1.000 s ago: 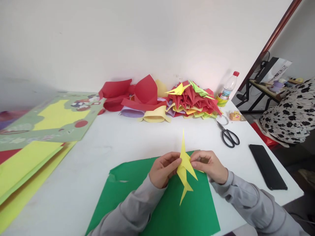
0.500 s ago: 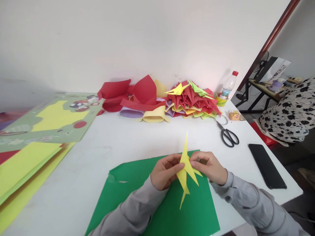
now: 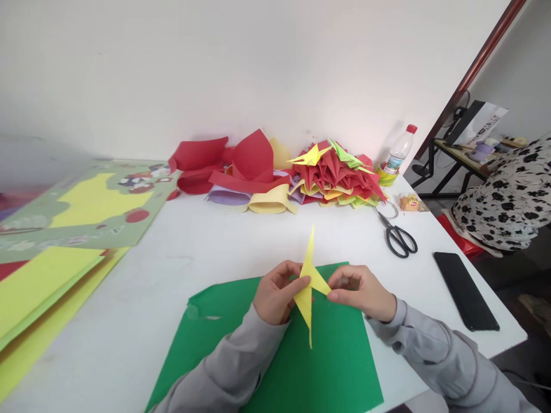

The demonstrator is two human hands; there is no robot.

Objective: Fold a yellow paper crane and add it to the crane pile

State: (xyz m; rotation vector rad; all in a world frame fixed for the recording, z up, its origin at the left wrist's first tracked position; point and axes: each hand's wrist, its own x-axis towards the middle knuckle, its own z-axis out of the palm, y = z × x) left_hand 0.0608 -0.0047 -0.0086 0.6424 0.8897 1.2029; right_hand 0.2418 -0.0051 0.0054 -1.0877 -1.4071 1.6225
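Observation:
A yellow origami crane (image 3: 316, 279) is held up over a green paper sheet (image 3: 318, 367) on the white table. My left hand (image 3: 278, 292) is closed on its body, thumb on the near face and fingers behind. With thumb and forefinger, my right hand (image 3: 362, 291) pinches the tip of a wing on the right side. One long point of the crane stands up and another hangs down below the left thumb. The fingers behind the paper are partly hidden.
Folded paper cranes (image 3: 336, 175) are heaped by the wall, beside curled red paper (image 3: 253, 155). To the right are black scissors (image 3: 400, 238), a phone (image 3: 466, 291), a bottle (image 3: 398, 152) and a wrapped snack (image 3: 408, 202). Yellow sheets (image 3: 38, 292) lie left. A person in a patterned garment (image 3: 508, 195) is at right.
The crane and my left hand have shifted slightly left. My right hand has moved from the crane's middle to a wing tip, drawing it out to the right.

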